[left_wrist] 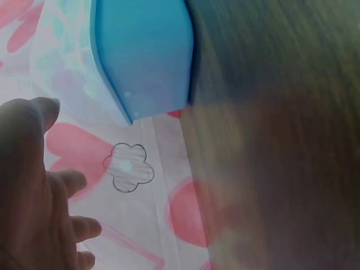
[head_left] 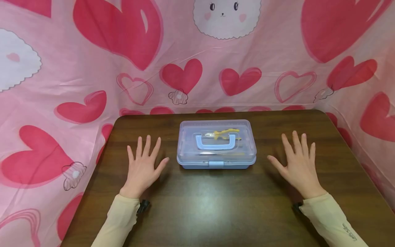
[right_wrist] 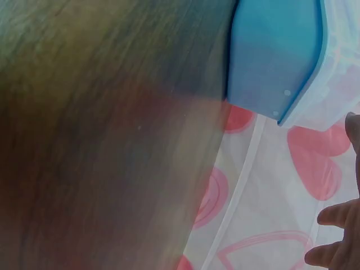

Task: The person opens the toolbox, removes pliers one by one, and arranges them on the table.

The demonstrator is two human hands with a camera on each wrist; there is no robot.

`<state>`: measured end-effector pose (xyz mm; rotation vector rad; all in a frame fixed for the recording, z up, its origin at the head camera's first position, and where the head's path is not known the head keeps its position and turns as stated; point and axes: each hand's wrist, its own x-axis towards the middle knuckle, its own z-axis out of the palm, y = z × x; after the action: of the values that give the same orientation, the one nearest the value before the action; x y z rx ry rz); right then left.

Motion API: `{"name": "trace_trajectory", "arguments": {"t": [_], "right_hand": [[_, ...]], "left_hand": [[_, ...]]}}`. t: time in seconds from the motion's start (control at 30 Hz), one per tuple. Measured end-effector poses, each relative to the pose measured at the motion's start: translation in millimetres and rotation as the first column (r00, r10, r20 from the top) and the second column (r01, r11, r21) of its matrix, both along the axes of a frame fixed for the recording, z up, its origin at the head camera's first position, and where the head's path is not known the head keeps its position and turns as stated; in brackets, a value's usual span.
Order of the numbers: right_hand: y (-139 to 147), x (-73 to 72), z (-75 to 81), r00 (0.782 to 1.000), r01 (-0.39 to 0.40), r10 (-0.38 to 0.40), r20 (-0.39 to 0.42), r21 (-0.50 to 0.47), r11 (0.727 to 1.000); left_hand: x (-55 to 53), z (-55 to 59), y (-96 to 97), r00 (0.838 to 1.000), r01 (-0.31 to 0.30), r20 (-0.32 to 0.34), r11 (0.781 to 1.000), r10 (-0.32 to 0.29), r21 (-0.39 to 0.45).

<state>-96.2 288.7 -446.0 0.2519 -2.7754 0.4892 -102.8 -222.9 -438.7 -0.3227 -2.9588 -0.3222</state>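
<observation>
A plastic storage box (head_left: 216,159) with a blue base, a see-through lid, a blue carrying handle (head_left: 216,145) and a front latch (head_left: 216,164) stands closed at the middle of the table. Through the lid shows a tool with yellow handles (head_left: 226,133), which looks like pliers. My left hand (head_left: 143,169) is left of the box, fingers spread, apart from it. On the other side my right hand (head_left: 298,168) is likewise spread and holds nothing. Both wrist views show an end of the blue base (left_wrist: 146,62) beside the fingers.
The dark wooden table (head_left: 203,212) has rounded far corners. Pink cloth with red hearts (head_left: 182,77) hangs close behind it and along both sides. Dark wrist straps (head_left: 143,207) show at the cream sleeve cuffs.
</observation>
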Motion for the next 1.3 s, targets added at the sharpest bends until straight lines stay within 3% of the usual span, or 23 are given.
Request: {"name": "trace_trajectory", "arguments": {"t": [0.07, 0.17, 0.33, 0.5, 0.7, 0.9, 1.03, 1.13, 1.3], "right_hand": [[0, -0.2, -0.3, 1.0, -0.013, 0.012, -0.028, -0.024, 1.0], [-2, -1.0, -0.4, 0.989, -0.065, 0.052, -0.136, -0.092, 0.994], [-13, 0.3, 5.3, 0.938, -0.189, 0.105, -0.331, -0.233, 0.954], [-30, 8.9, 13.2, 0.929, -0.259, 0.135, -0.344, -0.348, 0.901], [-55, 15.2, 13.0, 0.899, -0.377, 0.252, -0.358, -0.341, 0.861], [-76, 19.0, 6.1, 0.887, -0.444, 0.343, -0.309, -0.369, 0.816], [-89, 21.0, -0.8, 0.892, -0.45, 0.377, -0.249, -0.413, 0.792], [-100, 23.0, -6.4, 0.906, -0.417, 0.392, -0.156, -0.473, 0.776], [-115, 25.2, -16.6, 0.925, -0.295, 0.379, 0.023, -0.583, 0.757]], "left_hand": [[-0.3, -1.3, 0.6, 1.0, 0.001, -0.009, 1.0, 0.0, 0.026], [-0.8, -3.2, 2.1, 1.0, 0.002, -0.013, 0.994, -0.001, 0.107], [-3.2, -3.4, 8.7, 1.0, -0.003, 0.004, 0.949, 0.002, 0.316], [-7.5, -3.3, 22.1, 0.998, -0.025, 0.062, 0.852, -0.009, 0.522], [-12.3, -10.8, 39.7, 0.99, -0.093, 0.139, 0.708, -0.008, 0.7], [-16.1, -14.3, 53.1, 0.974, -0.166, 0.223, 0.564, -0.034, 0.809], [-18.0, -12.1, 59.3, 0.969, -0.192, 0.244, 0.496, -0.043, 0.847], [-18.6, -9.2, 62.2, 0.963, -0.215, 0.265, 0.476, -0.041, 0.853], [-19.5, -6.0, 64.3, 0.951, -0.249, 0.306, 0.474, -0.046, 0.845]]}}
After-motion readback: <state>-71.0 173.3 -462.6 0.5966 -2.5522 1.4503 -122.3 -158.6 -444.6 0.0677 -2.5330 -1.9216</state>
